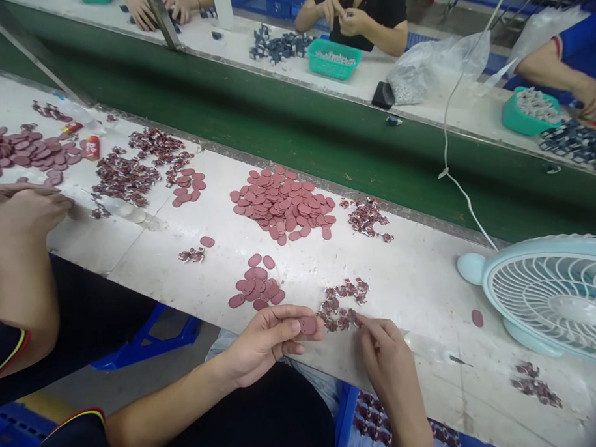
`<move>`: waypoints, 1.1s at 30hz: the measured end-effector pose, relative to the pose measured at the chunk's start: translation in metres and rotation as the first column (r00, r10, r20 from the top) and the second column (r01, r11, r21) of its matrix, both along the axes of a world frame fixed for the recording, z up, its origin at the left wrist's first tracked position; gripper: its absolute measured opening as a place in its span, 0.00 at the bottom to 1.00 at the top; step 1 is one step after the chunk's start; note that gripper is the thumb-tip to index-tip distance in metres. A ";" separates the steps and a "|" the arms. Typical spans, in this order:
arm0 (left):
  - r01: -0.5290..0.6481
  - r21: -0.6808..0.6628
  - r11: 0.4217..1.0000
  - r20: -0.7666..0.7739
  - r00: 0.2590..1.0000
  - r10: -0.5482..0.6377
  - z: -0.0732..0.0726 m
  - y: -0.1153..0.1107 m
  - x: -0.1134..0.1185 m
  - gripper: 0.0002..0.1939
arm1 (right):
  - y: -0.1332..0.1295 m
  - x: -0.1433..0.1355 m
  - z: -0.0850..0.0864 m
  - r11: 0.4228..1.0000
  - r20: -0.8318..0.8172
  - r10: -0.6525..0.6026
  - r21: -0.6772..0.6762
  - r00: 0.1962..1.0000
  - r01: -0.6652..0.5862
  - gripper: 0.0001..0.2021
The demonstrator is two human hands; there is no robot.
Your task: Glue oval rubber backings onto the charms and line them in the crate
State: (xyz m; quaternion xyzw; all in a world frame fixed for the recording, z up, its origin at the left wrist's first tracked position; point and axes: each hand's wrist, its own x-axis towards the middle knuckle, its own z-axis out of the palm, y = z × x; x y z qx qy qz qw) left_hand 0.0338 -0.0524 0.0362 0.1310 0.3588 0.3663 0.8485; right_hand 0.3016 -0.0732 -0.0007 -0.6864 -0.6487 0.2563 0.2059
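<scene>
Between the thumb and fingers of my left hand [277, 338] is a dark red oval plate [309, 325], held just above the table's near edge. My right hand [388, 351] reaches down to a loose pile of small brown-and-silver parts [337, 303]. Its fingertips are closed together at the pile's right edge, and whatever they pinch is too small to make out. Beyond my left hand lies a small heap of red oval plates [256, 285]. A larger heap of the same plates [282, 201] sits farther back, with more small metal parts [367, 216] beside it.
A light blue fan [559, 299] stands at the right on the white table [417, 265]. One red plate [477, 318] and more small parts [535, 385] lie near it. At left, a co-worker's hands [26, 207] work beside further heaps. Other people sit across the green belt [216, 109].
</scene>
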 end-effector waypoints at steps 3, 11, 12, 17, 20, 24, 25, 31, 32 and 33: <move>-0.008 -0.016 1.000 -0.009 1.000 0.008 -0.001 0.000 -0.001 0.13 | -0.016 0.007 0.007 1.000 0.009 -0.007 0.010 1.000 0.006 0.17; 0.034 -0.032 0.999 -0.009 0.999 -0.035 0.000 -0.001 0.008 0.14 | -0.016 -0.010 0.011 0.903 0.099 -0.358 -0.215 0.929 0.371 0.22; 0.041 -0.032 0.999 -0.007 0.999 -0.041 0.000 -0.002 0.010 0.14 | -0.015 -0.011 0.009 0.899 0.092 -0.364 -0.227 0.927 0.375 0.21; 0.075 -0.022 0.997 0.025 0.997 -0.074 0.002 -0.008 0.016 0.13 | -0.018 -0.011 0.017 0.854 0.052 -0.443 -0.281 0.895 0.438 0.17; 0.095 0.013 0.995 0.048 0.994 -0.096 0.002 -0.011 0.020 0.13 | -0.032 -0.018 0.036 0.820 -0.160 -0.537 -0.329 0.828 0.468 0.22; 0.126 0.087 0.988 0.029 0.991 -0.129 0.000 -0.013 0.024 0.13 | -0.049 -0.033 0.063 0.920 -0.612 -0.389 -0.300 0.688 0.253 0.15; 0.134 0.099 0.986 0.022 0.990 -0.137 -0.001 -0.013 0.025 0.13 | -0.050 -0.036 0.068 0.947 -0.669 -0.319 -0.254 0.671 0.197 0.13; 0.145 0.130 0.981 0.048 0.987 -0.153 0.002 -0.013 0.029 0.14 | -0.043 -0.049 0.080 0.975 -0.694 -0.212 -0.198 0.688 0.101 0.12; 0.146 0.137 0.980 0.058 0.986 -0.155 0.003 -0.013 0.030 0.14 | -0.043 -0.051 0.080 0.968 -0.686 -0.240 -0.223 0.686 0.116 0.13; 0.145 0.141 0.979 0.064 0.986 -0.155 0.003 -0.014 0.030 0.14 | -0.043 -0.054 0.080 0.954 -0.682 -0.293 -0.258 0.670 0.155 0.13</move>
